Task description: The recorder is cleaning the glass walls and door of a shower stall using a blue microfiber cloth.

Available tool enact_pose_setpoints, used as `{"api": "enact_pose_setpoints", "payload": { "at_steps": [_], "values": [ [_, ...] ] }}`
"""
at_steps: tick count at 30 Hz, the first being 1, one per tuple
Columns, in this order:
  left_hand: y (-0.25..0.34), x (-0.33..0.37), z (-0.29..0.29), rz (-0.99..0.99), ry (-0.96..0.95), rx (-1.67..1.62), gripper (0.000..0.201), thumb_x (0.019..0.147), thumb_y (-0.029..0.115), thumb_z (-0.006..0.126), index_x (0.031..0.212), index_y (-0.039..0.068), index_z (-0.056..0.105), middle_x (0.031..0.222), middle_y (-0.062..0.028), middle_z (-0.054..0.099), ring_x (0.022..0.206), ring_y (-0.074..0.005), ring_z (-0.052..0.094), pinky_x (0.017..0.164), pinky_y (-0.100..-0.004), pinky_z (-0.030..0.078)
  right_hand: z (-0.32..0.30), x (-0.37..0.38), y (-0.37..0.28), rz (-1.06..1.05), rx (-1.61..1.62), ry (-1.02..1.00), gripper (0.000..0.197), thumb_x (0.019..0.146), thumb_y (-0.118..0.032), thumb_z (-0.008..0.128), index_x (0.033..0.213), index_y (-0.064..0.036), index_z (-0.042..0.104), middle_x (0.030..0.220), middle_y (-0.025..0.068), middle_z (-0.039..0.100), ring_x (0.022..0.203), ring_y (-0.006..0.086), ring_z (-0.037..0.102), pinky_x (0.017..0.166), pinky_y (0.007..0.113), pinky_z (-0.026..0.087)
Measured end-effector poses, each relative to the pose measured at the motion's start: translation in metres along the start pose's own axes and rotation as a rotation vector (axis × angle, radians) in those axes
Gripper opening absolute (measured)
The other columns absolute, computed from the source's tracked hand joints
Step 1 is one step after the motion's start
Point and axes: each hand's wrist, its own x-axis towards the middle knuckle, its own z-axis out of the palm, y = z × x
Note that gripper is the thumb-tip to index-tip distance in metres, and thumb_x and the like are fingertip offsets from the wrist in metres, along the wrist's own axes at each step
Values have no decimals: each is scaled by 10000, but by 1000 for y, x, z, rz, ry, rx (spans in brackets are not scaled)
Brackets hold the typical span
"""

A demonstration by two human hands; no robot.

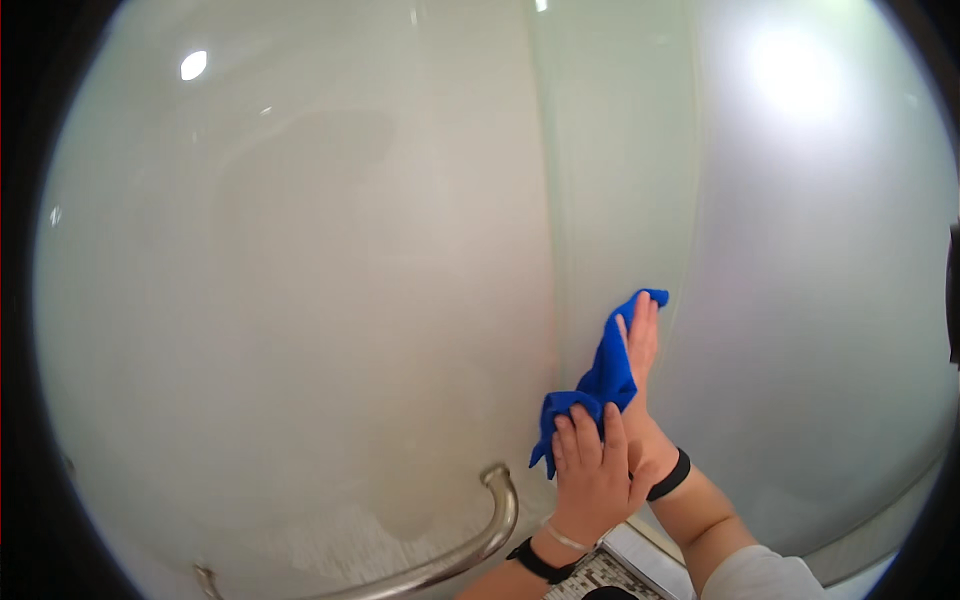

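Note:
A blue cloth lies bunched lengthwise against the frosted glass panel, right of a vertical seam. With fingers stretched upward, my right hand holds the upper part of the cloth to the glass. Its palm side is hidden. Lower down and to the left, my left hand has its fingers over the cloth's lower end, pressing it; a loose corner hangs out to the left. Both wrists carry black bands, and the left wrist also a light bracelet.
A curved metal handle bar sticks out from the left glass panel, just left of my left forearm. Beneath my arms appear a mosaic-tiled surface and a white ledge. Another glass panel curves away on the right.

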Motion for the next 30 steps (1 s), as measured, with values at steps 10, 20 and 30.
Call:
{"api": "enact_pose_setpoints", "payload": {
  "at_steps": [10,20,30],
  "values": [
    [-19,29,98,-188,79,342,701,921,457,421,1406,-32,292,1408,-457,106,1285,-663,69,986,-740,33,12,-35,96,155,223,-177,657,792,-479,600,1294,-68,498,1477,345,192,1338,576,169,1035,662,193],
    [-29,63,47,-420,235,815,763,872,391,477,1426,-52,196,1419,-454,49,1273,-668,74,994,-747,69,-4,28,111,-294,165,-285,321,730,-444,659,1043,-375,648,1136,-1,511,970,276,436,825,506,350],
    [46,108,-12,-1004,669,254,880,815,99,507,1415,-139,-91,1483,-372,-115,1400,-485,-83,1135,-513,-8,-48,76,68,-747,233,-417,371,798,-467,622,1131,-305,634,1149,-59,546,882,200,444,818,394,367]
  ]
}}
